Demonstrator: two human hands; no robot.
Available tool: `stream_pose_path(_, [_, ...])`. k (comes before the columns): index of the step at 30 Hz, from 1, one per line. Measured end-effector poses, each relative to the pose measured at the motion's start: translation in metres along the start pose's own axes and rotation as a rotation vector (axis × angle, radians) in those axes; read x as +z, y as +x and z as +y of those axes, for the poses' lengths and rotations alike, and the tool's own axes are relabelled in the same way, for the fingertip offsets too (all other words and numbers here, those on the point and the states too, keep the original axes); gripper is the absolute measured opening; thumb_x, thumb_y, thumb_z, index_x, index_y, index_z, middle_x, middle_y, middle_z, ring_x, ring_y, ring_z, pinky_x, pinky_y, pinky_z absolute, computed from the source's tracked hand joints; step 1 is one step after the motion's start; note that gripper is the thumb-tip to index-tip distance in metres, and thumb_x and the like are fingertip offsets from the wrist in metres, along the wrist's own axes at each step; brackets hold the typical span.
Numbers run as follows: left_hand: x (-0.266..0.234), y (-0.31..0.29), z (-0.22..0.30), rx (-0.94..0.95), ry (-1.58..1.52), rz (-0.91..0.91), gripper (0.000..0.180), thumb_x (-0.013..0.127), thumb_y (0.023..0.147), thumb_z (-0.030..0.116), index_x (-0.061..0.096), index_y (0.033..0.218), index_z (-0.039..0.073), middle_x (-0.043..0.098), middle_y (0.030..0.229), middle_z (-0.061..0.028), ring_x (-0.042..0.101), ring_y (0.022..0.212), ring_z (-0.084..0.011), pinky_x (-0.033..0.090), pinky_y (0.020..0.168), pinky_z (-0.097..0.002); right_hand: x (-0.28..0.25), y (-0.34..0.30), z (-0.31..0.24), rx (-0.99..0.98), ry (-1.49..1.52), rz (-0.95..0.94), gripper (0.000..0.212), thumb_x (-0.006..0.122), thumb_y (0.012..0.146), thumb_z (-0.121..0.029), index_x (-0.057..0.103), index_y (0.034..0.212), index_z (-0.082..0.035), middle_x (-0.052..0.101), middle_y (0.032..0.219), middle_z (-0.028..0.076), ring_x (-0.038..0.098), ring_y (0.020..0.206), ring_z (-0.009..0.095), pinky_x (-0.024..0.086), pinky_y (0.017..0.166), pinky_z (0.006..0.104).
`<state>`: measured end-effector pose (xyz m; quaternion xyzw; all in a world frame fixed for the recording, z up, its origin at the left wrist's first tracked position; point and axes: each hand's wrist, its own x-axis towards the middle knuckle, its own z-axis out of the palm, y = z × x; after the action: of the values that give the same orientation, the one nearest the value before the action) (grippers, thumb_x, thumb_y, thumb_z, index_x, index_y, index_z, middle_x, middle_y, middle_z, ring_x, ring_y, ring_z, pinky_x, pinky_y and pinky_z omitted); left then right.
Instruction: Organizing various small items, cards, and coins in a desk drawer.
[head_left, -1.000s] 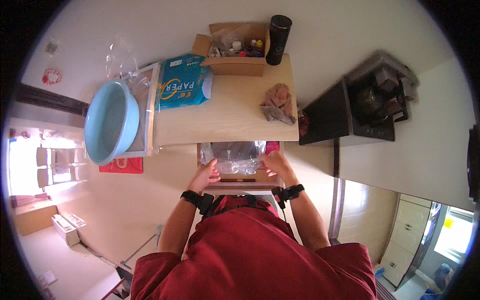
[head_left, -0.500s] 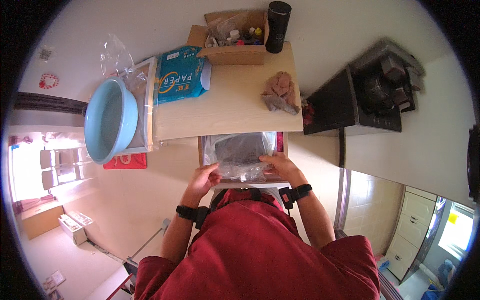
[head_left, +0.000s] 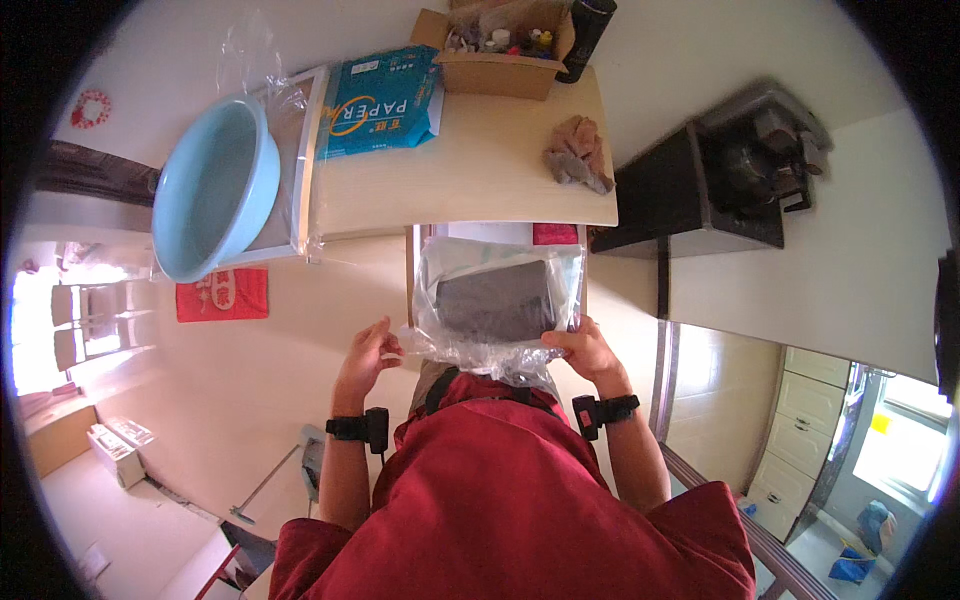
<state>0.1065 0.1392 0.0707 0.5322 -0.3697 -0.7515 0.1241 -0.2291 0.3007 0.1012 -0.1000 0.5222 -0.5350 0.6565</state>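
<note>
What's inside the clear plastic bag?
A dark, boxy-looking thing shows through the clear plastic bag. Its underside is hidden, so I can't tell exactly what it is.

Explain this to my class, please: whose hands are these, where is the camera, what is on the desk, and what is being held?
There is no machine: a person works bare-handed. A wide fisheye camera on the person's head looks down, so straight edges bend near the rim.

The right hand has its grip on a clear plastic bag with a dark flat item inside. The left hand is at the bag's left side; whether it holds the film is unclear.

On the desk are a teal package, an open cardboard box and a crumpled cloth.
</note>
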Motion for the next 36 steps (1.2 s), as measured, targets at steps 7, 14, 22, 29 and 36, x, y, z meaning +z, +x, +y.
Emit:
stream_pose_path(7, [0.007, -0.017, -0.007, 0.235, 0.015, -0.410, 0.050, 0.062, 0.090, 0.033, 0.046, 0.129, 0.005, 0.057, 0.112, -0.0041, 0.054, 0.101, -0.0148, 0.047, 0.088, -0.0319, 0.019, -0.039, -0.002, -0.077, -0.096, -0.044, 0.030, 0.068, 0.072, 0.004, 0.062, 0.101, -0.001, 0.062, 0.081, 0.002, 0.057, 0.070, 0.012, 0.046, 0.063, 0.0278])
stream_pose_path(14, [0.018, -0.026, 0.006, 0.232, -0.019, -0.489, 0.046, 0.069, 0.081, 0.010, 0.051, 0.123, 0.002, 0.063, 0.104, -0.0049, 0.061, 0.094, -0.0154, 0.051, 0.083, -0.0321, 0.033, -0.046, -0.018, -0.217, -0.019, 0.034, 0.043, 0.061, 0.080, -0.002, 0.050, 0.122, 0.002, 0.060, 0.097, 0.005, 0.058, 0.082, 0.015, 0.048, 0.069, 0.0301])
stream_pose_path(22, [0.041, -0.027, 0.056, 0.353, -0.181, -0.146, 0.031, 0.063, 0.081, -0.002, 0.057, 0.112, -0.001, 0.066, 0.096, -0.0079, 0.065, 0.090, -0.0180, 0.053, 0.081, -0.0323, 0.034, -0.021, -0.033, -0.242, 0.211, -0.255, 0.073, 0.067, 0.085, -0.018, 0.026, 0.145, -0.012, 0.050, 0.128, 0.017, 0.053, 0.117, 0.032, 0.051, 0.089, 0.0487])
stream_pose_path(29, [0.055, -0.029, 0.075, 0.486, -0.029, -0.109, 0.022, 0.065, 0.082, 0.000, 0.059, 0.104, 0.003, 0.063, 0.089, -0.0011, 0.062, 0.084, -0.0115, 0.051, 0.078, -0.0280, 0.047, -0.005, -0.063, -0.283, 0.083, -0.250, 0.081, 0.059, 0.077, 0.002, 0.022, 0.148, -0.008, 0.050, 0.129, 0.009, 0.051, 0.115, 0.021, 0.045, 0.094, 0.0348])
stream_pose_path(36, [0.078, -0.027, 0.094, 0.449, 0.001, -0.063, 0.029, 0.070, 0.080, 0.000, 0.059, 0.107, 0.003, 0.065, 0.093, -0.0011, 0.062, 0.087, -0.0116, 0.051, 0.078, -0.0278, 0.022, 0.012, -0.084, -0.231, 0.063, -0.268, 0.078, 0.054, 0.076, 0.005, 0.024, 0.148, -0.006, 0.054, 0.119, 0.008, 0.056, 0.099, 0.017, 0.047, 0.082, 0.0292])
